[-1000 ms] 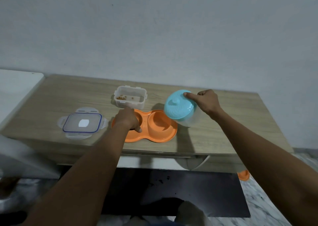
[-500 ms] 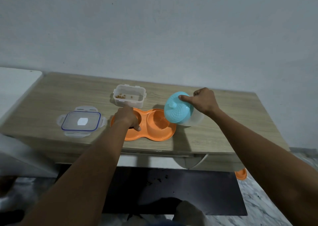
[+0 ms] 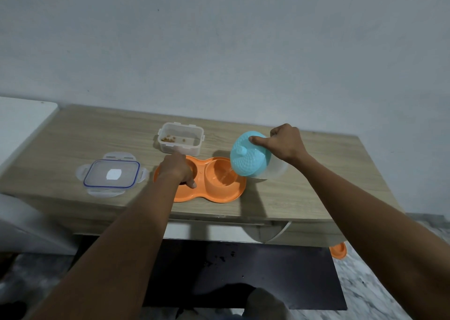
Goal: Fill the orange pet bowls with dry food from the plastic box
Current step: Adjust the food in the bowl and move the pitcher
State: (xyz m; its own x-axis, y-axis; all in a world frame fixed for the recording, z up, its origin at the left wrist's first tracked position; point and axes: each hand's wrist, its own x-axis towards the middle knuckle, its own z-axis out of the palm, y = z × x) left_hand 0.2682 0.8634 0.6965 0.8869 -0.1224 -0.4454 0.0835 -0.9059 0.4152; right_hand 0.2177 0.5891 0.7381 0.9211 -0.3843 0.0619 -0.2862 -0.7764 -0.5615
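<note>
While the L hand [image 3: 176,171] bears down on the orange pet bowls [image 3: 219,193], the unit cannot slide on the table [image 3: 73,134]; this appears to be the reason for the hold. L fingers curl over the L cup, thumb at its near rim; fingertips are hidden, so contents of that cup cannot be confirmed. R hand [image 3: 286,142] grips the blue-lidded jar [image 3: 248,159], thumb across the lid, remaining fingers wrapped round the clear body. Jar is tipped lid-down toward the R cup, just above and R of it, prob. to pour; a thin clear stream seems to fall into that cup, but it is faint. Bowl unit sits flat, both cups opening upward, long axis running L-R, approx. parallel w/ the table's front edge. Plastic box [image 3: 181,139] stands upright just behind the L cup, top open, long axis also L-R, only a few kibbles [image 3: 169,138] left at its L end. Box lid [image 3: 112,173] lies flat, well L of the bowls. Judged status: dry-food step nearly or fully done.
</note>
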